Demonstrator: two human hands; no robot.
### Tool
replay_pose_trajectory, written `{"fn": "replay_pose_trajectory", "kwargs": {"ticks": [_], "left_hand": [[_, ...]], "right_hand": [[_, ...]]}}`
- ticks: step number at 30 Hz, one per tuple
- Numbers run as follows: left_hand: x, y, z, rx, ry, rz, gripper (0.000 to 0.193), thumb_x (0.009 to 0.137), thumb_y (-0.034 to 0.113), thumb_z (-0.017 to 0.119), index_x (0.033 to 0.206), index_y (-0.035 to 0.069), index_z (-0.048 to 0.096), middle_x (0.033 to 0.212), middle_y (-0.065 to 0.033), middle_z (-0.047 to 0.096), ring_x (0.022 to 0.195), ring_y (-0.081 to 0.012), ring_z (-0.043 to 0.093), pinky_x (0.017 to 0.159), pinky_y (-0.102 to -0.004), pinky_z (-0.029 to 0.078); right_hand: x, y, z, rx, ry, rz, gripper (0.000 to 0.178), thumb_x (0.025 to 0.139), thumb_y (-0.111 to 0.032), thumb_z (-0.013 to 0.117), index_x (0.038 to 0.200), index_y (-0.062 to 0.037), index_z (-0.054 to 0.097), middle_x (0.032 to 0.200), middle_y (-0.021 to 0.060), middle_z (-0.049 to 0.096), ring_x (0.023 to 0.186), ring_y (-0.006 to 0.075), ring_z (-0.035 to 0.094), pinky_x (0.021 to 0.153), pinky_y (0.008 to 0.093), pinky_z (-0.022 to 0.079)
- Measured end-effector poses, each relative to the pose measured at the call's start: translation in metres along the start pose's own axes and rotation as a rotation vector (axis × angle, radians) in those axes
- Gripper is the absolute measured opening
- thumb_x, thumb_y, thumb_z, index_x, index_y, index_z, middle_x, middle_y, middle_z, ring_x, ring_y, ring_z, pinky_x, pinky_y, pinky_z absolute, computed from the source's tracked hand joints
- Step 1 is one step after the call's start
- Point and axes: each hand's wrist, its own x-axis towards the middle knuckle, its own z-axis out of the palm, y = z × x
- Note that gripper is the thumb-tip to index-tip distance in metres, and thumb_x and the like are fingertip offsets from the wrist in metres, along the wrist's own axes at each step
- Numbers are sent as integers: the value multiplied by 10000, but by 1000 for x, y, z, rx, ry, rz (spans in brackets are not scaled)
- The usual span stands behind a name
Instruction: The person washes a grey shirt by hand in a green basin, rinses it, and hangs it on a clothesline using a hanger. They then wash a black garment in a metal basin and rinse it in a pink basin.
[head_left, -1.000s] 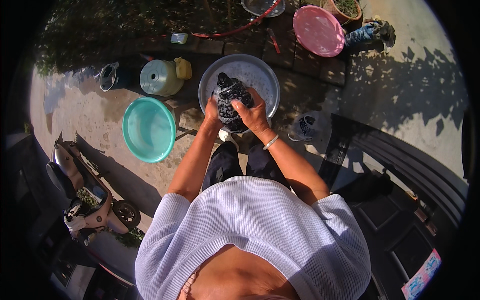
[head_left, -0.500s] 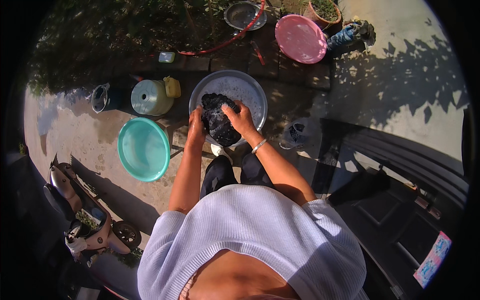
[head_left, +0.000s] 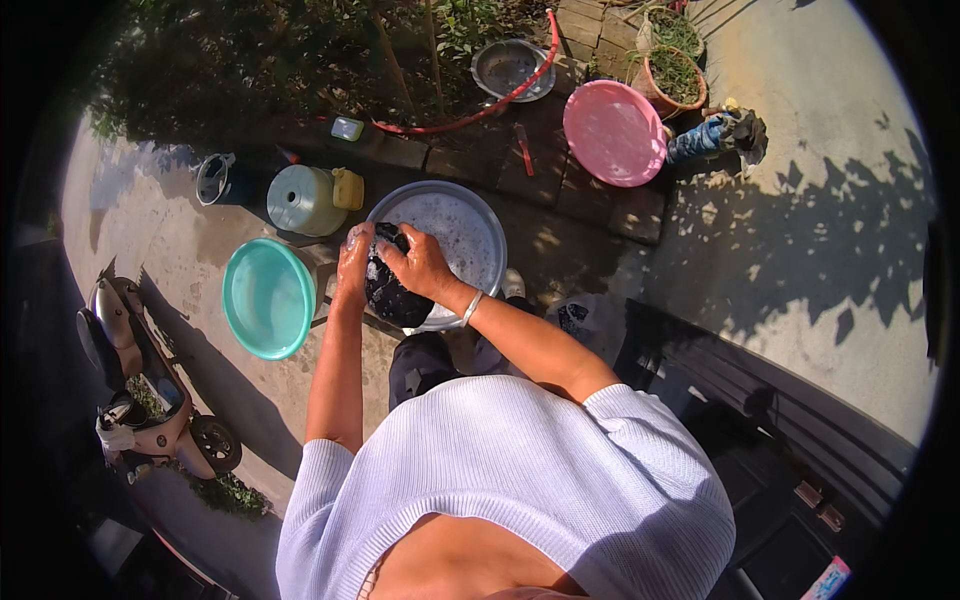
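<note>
Both my hands grip a dark, wet, bunched cloth (head_left: pixel 397 296) with soap foam on it. My left hand (head_left: pixel 353 265) closes on its left side, and my right hand (head_left: pixel 422 268), with a silver bangle at the wrist, clasps it from the upper right. The cloth is over the near left part of a grey metal basin (head_left: pixel 499 226), which holds white sudsy water. Parts of my fingers are hidden by the cloth and by each other.
A turquoise basin (head_left: pixel 238 335) stands to the left, beside a pale round container (head_left: pixel 293 200) and a yellow jug (head_left: pixel 347 189). Farther off are a pink basin (head_left: pixel 612 135), a red hose (head_left: pixel 470 127) and potted plants (head_left: pixel 676 77). A scooter (head_left: pixel 160 400) is parked at lower left.
Both hands have shifted left and nearer with the cloth, which is now bunched smaller. The hands are closer together. The whole view has also swung a little.
</note>
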Motion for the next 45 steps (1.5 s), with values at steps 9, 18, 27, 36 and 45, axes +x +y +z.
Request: {"fn": "replay_pose_trajectory", "kwargs": {"ticks": [9,18,27,36,45], "left_hand": [[-24,-8,27,-75,204,34,324,908,255,503,1123,35,606,988,-53,630,907,-151,582,826,-287,445],[-33,-55,-7,-729,461,287,316,949,342,470,951,45,581,918,-67,623,810,-196,629,747,-309,514],[-76,-68,12,-816,571,404,332,961,335,414,918,48,576,886,-61,616,793,-199,631,734,-336,531],[-114,-49,-8,-870,142,501,309,925,260,386,953,28,589,919,-99,642,814,-251,640,781,-389,532],[-117,-32,-6,-797,257,399,381,956,378,407,1129,60,527,1097,-82,595,1014,-232,593,886,-380,491]], "right_hand": [[14,0,-43,189,-249,-104,273,842,-229,584,829,44,579,713,248,596,746,388,605,612,403,462],[4,59,-28,305,-406,230,721,832,-555,611,1274,-7,457,1261,182,511,1191,307,476,960,391,418],[-50,11,9,697,-99,586,502,890,-501,561,1023,-23,635,940,5,629,888,117,565,792,283,455],[-58,25,43,744,-242,381,301,934,-349,512,808,-106,638,786,-69,594,749,52,540,682,234,434],[-34,9,22,687,-433,597,494,936,-454,504,1150,-14,572,1059,48,620,975,133,582,867,267,467]]}}
